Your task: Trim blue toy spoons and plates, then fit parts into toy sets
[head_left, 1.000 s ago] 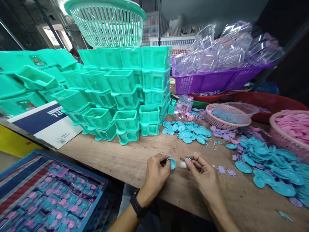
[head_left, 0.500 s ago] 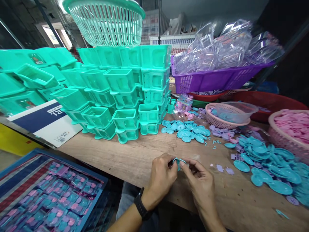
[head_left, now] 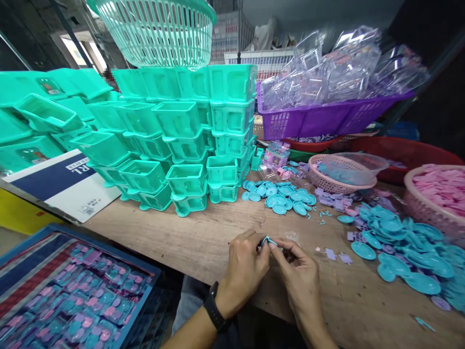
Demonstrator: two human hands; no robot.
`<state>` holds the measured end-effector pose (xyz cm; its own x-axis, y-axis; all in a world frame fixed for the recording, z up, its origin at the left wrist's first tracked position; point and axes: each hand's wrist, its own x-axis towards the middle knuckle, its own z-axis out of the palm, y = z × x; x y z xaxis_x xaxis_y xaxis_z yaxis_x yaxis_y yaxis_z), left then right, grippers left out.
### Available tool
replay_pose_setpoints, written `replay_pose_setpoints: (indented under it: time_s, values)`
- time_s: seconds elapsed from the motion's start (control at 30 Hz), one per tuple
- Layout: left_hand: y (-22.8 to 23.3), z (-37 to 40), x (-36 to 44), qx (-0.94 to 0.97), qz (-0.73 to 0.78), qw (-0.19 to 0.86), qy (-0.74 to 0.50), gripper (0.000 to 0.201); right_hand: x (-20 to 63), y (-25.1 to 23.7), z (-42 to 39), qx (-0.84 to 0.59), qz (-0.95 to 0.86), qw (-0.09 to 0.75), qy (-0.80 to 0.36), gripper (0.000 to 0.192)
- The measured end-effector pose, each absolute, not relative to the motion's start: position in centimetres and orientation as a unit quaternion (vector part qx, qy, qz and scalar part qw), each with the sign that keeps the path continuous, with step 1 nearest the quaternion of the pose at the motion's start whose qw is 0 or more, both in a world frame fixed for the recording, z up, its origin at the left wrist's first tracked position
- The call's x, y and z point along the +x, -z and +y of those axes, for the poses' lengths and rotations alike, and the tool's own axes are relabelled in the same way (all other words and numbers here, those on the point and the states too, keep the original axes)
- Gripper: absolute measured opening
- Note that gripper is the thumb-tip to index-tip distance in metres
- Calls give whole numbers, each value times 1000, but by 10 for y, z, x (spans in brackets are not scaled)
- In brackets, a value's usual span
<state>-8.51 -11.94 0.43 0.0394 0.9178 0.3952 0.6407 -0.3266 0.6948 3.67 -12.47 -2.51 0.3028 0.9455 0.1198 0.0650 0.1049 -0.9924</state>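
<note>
Above the wooden table's front edge, my left hand and my right hand meet fingertip to fingertip. Between them they pinch a small turquoise plastic part, mostly covered by the fingers, so its full shape is hidden. A dark watch is on my left wrist. Beyond my fingers lies a pile of small turquoise oval plastic pieces. Two lilac plastic pieces rest to the right of my right hand.
Turquoise plastic boxes stand stacked at left and centre. A purple basket of clear plastic shells is at the back. More turquoise pieces heap up at right, near a pink basket. A blue-rimmed crate holds packed parts at lower left.
My hands have drawn slightly closer together around the turquoise part, and less of it shows between the fingers. The view has shifted slightly.
</note>
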Motion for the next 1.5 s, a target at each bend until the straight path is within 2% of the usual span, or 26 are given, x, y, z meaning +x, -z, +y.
replay_pose_setpoints:
  time_s: [0.2, 0.37, 0.47, 0.63, 0.83, 1.03, 1.23, 1.4, 1.5]
  values:
    - [-2, -117, -84, 714, 548, 144, -411, 16, 36, 27, -120, -550, -405, 599, -418, 34]
    - [-2, -116, -84, 719, 543, 137, -412, 15, 33, 26, -119, -545, -390, 607, -427, 30]
    - [-1, -117, -86, 745, 532, 89, -393, 15, 35, 25, -119, -548, -389, 596, -439, 28]
    - [4, -113, -91, 827, 456, -31, -328, 21, 48, 22, -114, -580, -425, 529, -451, 28]
    - [11, -104, -98, 880, 372, -96, -280, 24, 62, 7, -111, -614, -528, 432, -397, 22]
    - [15, -99, -104, 910, 303, -81, -272, 25, 69, -1, -105, -601, -586, 358, -409, 20]
    - [12, -97, -98, 924, 263, -29, -277, 22, 84, -2, -102, -569, -565, 343, -489, 19]
    - [-10, -62, -62, 934, 237, 43, -265, 17, 123, -10, -99, -602, -566, 381, -415, 15]
    - [-19, -38, -23, 957, 171, -8, -235, 4, 155, -18, -99, -630, -580, 372, -358, 19]
